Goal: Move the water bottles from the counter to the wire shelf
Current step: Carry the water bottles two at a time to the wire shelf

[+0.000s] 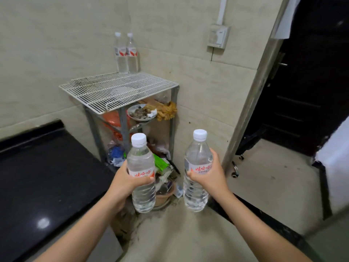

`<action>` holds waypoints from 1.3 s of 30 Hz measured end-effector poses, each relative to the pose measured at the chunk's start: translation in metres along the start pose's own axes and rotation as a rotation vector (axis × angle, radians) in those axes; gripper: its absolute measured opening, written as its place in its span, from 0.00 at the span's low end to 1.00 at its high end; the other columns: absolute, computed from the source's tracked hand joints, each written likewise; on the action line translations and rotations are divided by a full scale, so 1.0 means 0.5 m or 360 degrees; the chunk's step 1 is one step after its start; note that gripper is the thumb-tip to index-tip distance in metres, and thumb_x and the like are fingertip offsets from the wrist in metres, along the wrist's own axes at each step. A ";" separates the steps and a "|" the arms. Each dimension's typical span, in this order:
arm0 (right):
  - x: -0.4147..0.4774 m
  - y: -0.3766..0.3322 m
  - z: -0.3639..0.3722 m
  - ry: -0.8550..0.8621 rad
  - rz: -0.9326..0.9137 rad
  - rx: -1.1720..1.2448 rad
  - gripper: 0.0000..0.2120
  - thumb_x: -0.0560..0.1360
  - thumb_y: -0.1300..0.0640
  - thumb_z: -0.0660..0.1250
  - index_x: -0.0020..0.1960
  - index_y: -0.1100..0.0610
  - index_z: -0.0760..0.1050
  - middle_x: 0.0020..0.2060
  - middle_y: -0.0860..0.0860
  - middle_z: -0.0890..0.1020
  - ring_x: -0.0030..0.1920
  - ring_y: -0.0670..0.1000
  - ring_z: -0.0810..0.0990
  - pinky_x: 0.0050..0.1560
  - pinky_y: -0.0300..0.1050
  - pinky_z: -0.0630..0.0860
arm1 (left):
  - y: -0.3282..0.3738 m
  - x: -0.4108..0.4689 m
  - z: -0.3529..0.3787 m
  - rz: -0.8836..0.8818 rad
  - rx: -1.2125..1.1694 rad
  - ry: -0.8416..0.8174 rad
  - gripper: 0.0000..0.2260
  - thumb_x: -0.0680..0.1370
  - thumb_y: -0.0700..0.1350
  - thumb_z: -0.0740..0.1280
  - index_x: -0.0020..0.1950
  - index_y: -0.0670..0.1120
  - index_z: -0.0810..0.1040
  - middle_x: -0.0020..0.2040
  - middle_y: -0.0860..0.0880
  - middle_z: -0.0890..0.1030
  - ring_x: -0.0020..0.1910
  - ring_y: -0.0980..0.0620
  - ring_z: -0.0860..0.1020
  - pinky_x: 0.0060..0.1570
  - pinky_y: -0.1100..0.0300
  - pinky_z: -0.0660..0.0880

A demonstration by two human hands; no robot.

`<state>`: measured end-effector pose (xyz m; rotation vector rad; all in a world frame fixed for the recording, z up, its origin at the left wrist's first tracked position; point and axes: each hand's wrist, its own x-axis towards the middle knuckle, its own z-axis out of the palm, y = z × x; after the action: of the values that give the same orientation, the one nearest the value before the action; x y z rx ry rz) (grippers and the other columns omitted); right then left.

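Observation:
My left hand [124,183] grips a clear water bottle [142,195] with a white cap and a red-lettered label, held upright in the air. My right hand [213,176] grips a second bottle [195,193] of the same kind, also upright. Both bottles hang in front of and below the white wire shelf [105,93], which stands in the corner on a grey metal frame. Two more bottles [126,53] stand side by side at the shelf's back edge against the tiled wall. The black counter [43,176] lies at the left, beside my left arm.
Under the wire shelf a lower level holds a plate of scraps [141,113] and a yellow cloth [168,110]; bags and clutter sit on the floor below. A metal door frame [251,103] and a dark doorway stand at the right. A wall socket [218,35] is above.

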<state>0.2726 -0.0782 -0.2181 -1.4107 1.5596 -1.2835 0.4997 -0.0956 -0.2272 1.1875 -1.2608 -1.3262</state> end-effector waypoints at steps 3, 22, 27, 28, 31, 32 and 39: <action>0.099 0.002 0.029 -0.0076 -0.0061 -0.0017 0.36 0.62 0.64 0.76 0.60 0.45 0.60 0.46 0.37 0.74 0.46 0.40 0.76 0.47 0.35 0.71 | 0.002 0.074 -0.013 0.0028 -0.0025 0.0075 0.25 0.52 0.40 0.76 0.47 0.50 0.76 0.36 0.55 0.85 0.36 0.59 0.82 0.36 0.66 0.78; 0.669 -0.074 0.057 -0.0201 -0.0356 -0.0002 0.36 0.61 0.64 0.76 0.59 0.43 0.61 0.46 0.36 0.74 0.46 0.37 0.76 0.50 0.38 0.74 | 0.108 0.540 -0.024 0.0246 -0.0088 0.0241 0.34 0.51 0.46 0.77 0.57 0.44 0.76 0.43 0.51 0.84 0.44 0.55 0.82 0.40 0.65 0.78; 0.837 -0.093 0.070 -0.0201 -0.0523 0.0241 0.39 0.61 0.68 0.76 0.64 0.50 0.63 0.49 0.37 0.74 0.44 0.28 0.75 0.43 0.21 0.72 | 0.180 0.644 0.003 0.0429 -0.0165 0.0388 0.26 0.48 0.45 0.79 0.45 0.49 0.81 0.41 0.50 0.85 0.42 0.53 0.83 0.39 0.65 0.78; 0.871 -0.102 0.073 -0.0196 -0.0570 0.0276 0.39 0.60 0.67 0.77 0.65 0.50 0.62 0.50 0.39 0.74 0.46 0.30 0.75 0.43 0.19 0.70 | 0.196 0.666 0.006 0.0474 -0.0189 0.0438 0.28 0.45 0.48 0.81 0.44 0.50 0.82 0.41 0.50 0.85 0.42 0.53 0.83 0.39 0.64 0.78; 0.968 -0.136 0.083 -0.0158 -0.0692 0.0373 0.40 0.59 0.65 0.78 0.62 0.47 0.60 0.54 0.45 0.72 0.52 0.42 0.74 0.44 0.17 0.68 | 0.243 0.737 0.002 0.0569 -0.0196 0.0610 0.32 0.44 0.55 0.81 0.46 0.51 0.82 0.44 0.51 0.85 0.46 0.52 0.83 0.43 0.61 0.78; 0.999 -0.149 0.088 -0.0149 -0.0721 0.0409 0.40 0.59 0.65 0.78 0.60 0.47 0.59 0.53 0.45 0.72 0.52 0.44 0.74 0.43 0.16 0.67 | 0.261 0.758 -0.002 0.0595 -0.0180 0.0654 0.33 0.44 0.55 0.81 0.47 0.50 0.81 0.44 0.51 0.85 0.47 0.52 0.83 0.44 0.61 0.79; 1.194 -0.204 0.194 -0.0313 -0.0687 0.0398 0.39 0.62 0.65 0.76 0.66 0.53 0.61 0.53 0.46 0.73 0.53 0.47 0.74 0.44 0.24 0.70 | 0.340 0.880 -0.068 0.0565 -0.0013 0.0883 0.31 0.52 0.45 0.76 0.54 0.42 0.77 0.45 0.47 0.83 0.49 0.48 0.81 0.53 0.51 0.76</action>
<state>0.2780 -0.6736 -0.0706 -1.7036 0.9567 -1.4723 0.4867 -0.5443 -0.0787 1.1540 -0.9933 -0.6762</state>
